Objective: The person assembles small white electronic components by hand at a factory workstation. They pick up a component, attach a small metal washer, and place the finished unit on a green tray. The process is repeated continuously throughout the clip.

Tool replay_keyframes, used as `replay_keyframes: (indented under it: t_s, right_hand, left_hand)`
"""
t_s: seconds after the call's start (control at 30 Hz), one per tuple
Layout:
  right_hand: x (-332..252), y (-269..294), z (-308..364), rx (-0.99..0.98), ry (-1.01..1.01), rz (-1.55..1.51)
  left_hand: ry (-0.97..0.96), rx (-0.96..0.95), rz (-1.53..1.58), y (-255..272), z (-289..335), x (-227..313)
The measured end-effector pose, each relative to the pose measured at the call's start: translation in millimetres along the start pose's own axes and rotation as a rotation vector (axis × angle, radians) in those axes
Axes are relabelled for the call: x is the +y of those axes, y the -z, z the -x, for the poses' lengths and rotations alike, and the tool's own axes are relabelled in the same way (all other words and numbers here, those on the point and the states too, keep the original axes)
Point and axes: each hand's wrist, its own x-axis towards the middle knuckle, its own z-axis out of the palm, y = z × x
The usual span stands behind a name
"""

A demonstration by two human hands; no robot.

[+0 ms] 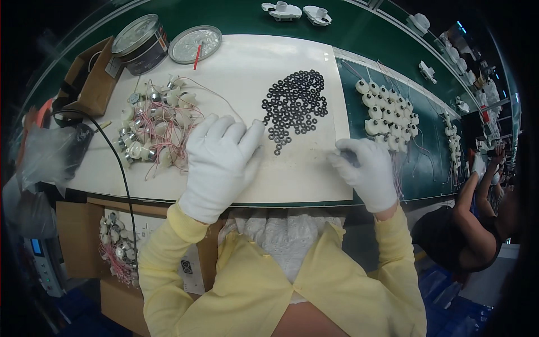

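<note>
Both my hands wear white gloves. My left hand (pixel 222 163) is over the white board (pixel 292 180), at the right edge of a heap of small motors with pink wires (pixel 160 123). Its fingers are stretched and no object shows in them. My right hand (pixel 368 171) is at the board's right edge, fingers bent and a gap between index finger and thumb; I see nothing held. Between and beyond the hands lies a patch of small black rings (pixel 295 104). Right of it, cream-coloured motor parts (pixel 387 115) stand in rows, several with black rings on top.
A large tin (pixel 140 45), its round lid (pixel 195 45) with a red stick (pixel 197 57), and a cardboard box (pixel 92 78) stand at the back left. A black cable (pixel 120 163) hangs over the left edge. Below, an open carton (pixel 78 236) holds more motors. A co-worker (pixel 471 224) sits right.
</note>
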Motion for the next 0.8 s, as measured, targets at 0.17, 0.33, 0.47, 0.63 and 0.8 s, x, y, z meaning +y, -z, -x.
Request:
replay_keyframes:
  t_s: [0.17, 0.33, 0.47, 0.63, 0.8]
  right_hand:
    - [6, -15, -19, -0.109, -0.367, -0.338]
    - [5, -19, -33, -0.167, -0.526, -0.597]
    - [6, -23, -37, -0.208, -0.544, -0.587]
    - [9, -24, -36, -0.243, -0.441, -0.498]
    - [4, -23, -43, -0.248, -0.151, -0.213]
  left_hand:
    - [0.092, 0.024, -0.079, 1, 17, -9]
    - [0.043, 0.066, 0.055, -1, 32, 6]
    - [0.064, 0.081, 0.113, -7, 43, 10]
    - [0.132, 0.102, 0.212, -10, 46, 11]
    - [0.146, 0.121, 0.212, -11, 51, 9]
